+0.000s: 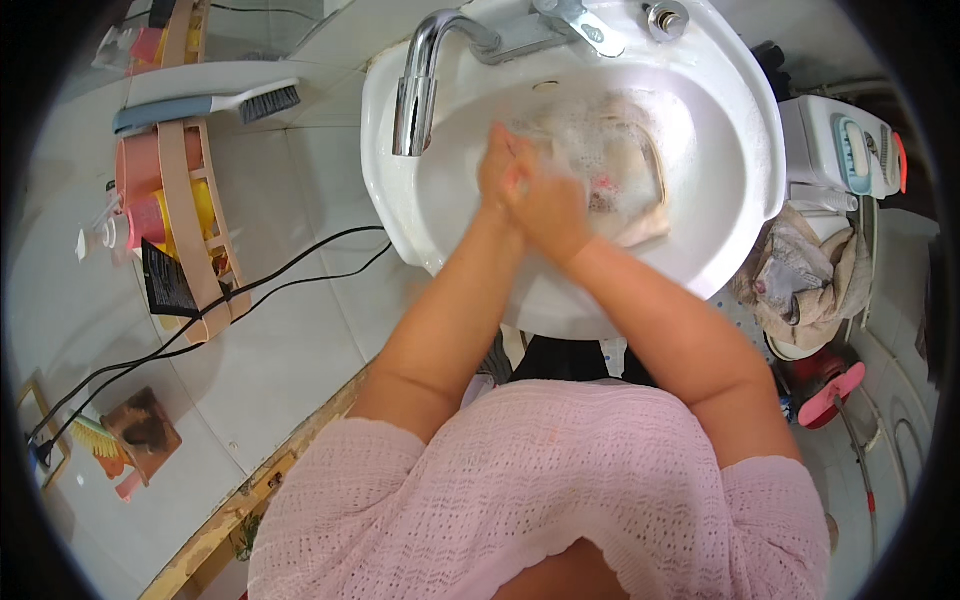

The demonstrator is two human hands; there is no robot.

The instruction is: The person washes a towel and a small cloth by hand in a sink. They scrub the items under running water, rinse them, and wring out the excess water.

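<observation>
My left hand point(496, 172) and my right hand point(550, 208) are pressed together over the left half of the white sink point(745, 190). Both look closed, their fingers folded against each other and slightly blurred; whatever may lie between them is hidden. Just right of them, a wet cream-coloured cloth item point(632, 165) with a darker curved edge lies in the basin. White suds point(570, 125) cover part of it, and a small reddish patch shows on its surface. Above my left hand hangs the chrome spout of the faucet point(415, 110).
The faucet lever point(590, 28) is at the sink's back. Left, a wall rack point(205, 245) holds pump bottles point(122, 232), with a brush point(215, 105) on top. Black cables point(290, 262) run toward the sink. Right are a white appliance point(815, 140) and a crumpled beige cloth point(815, 285).
</observation>
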